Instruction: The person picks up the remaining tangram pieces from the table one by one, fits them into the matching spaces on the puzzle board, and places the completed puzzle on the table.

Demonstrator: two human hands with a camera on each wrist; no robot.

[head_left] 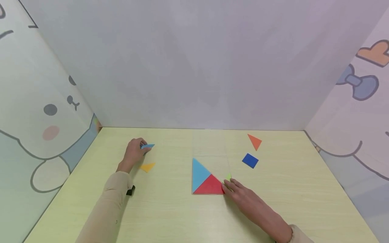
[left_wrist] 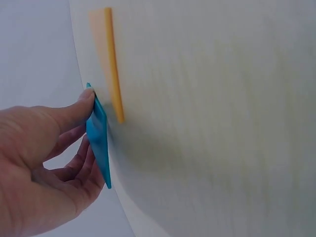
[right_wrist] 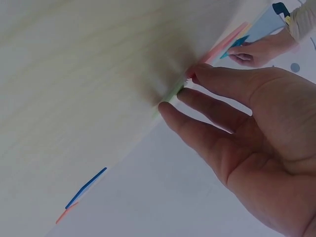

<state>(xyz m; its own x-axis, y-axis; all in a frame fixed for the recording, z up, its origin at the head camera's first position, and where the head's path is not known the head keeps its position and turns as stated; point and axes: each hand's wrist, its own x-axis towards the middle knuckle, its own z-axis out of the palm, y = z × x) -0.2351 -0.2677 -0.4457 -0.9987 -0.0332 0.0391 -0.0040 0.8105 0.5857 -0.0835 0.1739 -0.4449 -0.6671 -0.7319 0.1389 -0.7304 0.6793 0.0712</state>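
My left hand [head_left: 133,152] pinches a small light-blue tangram piece [left_wrist: 98,140] between thumb and fingers, holding it tilted over the table's left side. A yellow-orange piece [head_left: 147,167] lies just nearer me than that hand. At centre, a large light-blue triangle [head_left: 198,175] and a large red triangle [head_left: 209,186] lie edge to edge in a clear tray [head_left: 214,163]. My right hand [head_left: 243,199] reaches to the tray's near right corner. Its extended fingertips touch a green piece [head_left: 229,176], mostly hidden by them, and its thumb is at the red triangle's tip.
A dark-blue square [head_left: 250,161] and an orange-red triangle [head_left: 255,141] lie right of the tray. A pale back wall [head_left: 200,67] rises behind the table [head_left: 170,216], with cartoon-printed panels [head_left: 39,145] at both sides. A black wrist device [head_left: 130,191] sits at the left sleeve.
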